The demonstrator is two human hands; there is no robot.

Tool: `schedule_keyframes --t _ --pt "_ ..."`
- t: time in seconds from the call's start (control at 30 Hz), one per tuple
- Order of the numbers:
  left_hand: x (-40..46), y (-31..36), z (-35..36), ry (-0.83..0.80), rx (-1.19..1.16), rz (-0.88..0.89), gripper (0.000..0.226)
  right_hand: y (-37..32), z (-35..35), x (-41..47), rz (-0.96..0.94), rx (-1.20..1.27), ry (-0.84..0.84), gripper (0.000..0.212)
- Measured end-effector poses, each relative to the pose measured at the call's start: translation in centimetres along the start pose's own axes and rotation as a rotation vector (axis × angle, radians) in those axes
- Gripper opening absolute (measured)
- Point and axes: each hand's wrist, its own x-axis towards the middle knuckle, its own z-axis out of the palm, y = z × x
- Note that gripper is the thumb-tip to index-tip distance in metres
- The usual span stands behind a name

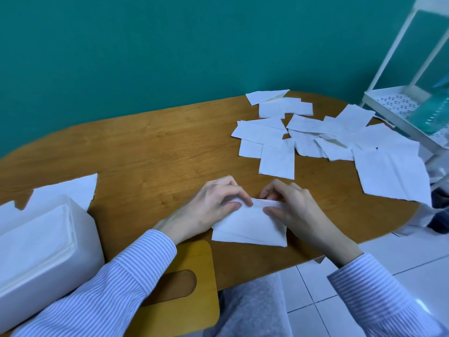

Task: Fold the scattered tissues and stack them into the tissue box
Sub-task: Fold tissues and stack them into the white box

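Note:
A white tissue [247, 227] lies half folded on the wooden table [150, 147] near its front edge. My left hand [213, 205] pinches the tissue's upper left edge between thumb and fingers. My right hand [289, 205] pinches the upper right edge the same way. The white tissue box [46, 251] stands open at the left, with a stack of folded tissues inside. Several unfolded tissues [315, 135] lie scattered over the far right of the table.
The box's wooden lid [194, 263] with an oval slot lies under my left forearm at the table's front edge. Two loose tissues [70, 190] lie behind the box. A white shelf rack [398, 103] holding a teal bottle [435, 110] stands at the right.

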Motion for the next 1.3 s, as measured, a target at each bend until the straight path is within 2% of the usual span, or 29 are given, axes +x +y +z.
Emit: schedule_keyframes --t 0.17,0.3,0.43,0.57,0.67,0.83,1.1,1.3 --pt "-0.4 0.1 -0.8 0.074 -0.001 0.016 0.023 -0.4 -1.3 0.1 0.023 0.147 0.022 0.019" --pt "-0.6 -0.1 -1.4 0.127 0.008 0.005 0.022 -0.2 -1.6 0.2 -0.002 0.074 0.002 0.017" --pt "-0.8 0.1 -1.7 0.148 -0.010 0.002 0.021 -0.1 -1.9 0.3 0.028 0.107 -0.033 0.019" --pt "-0.8 0.5 -2.2 0.213 -0.071 -0.007 0.022 -0.4 -2.5 0.4 -0.033 0.109 0.026 0.011" --pt "-1.1 0.9 -2.5 0.247 -0.146 -0.017 0.023 -0.6 -2.9 0.5 -0.046 0.110 0.048 0.012" --pt "-1.7 0.1 -2.0 0.214 -0.187 -0.094 0.025 -0.5 -2.1 0.8 -0.047 0.111 0.008 0.023" --pt "-2.0 -1.4 0.0 0.166 -0.109 -0.190 0.024 0.7 0.5 0.7 -0.003 0.075 -0.078 0.014" --pt "-1.9 -1.5 0.4 0.151 -0.062 -0.173 0.022 1.1 0.8 0.7 -0.008 0.055 -0.051 0.015"
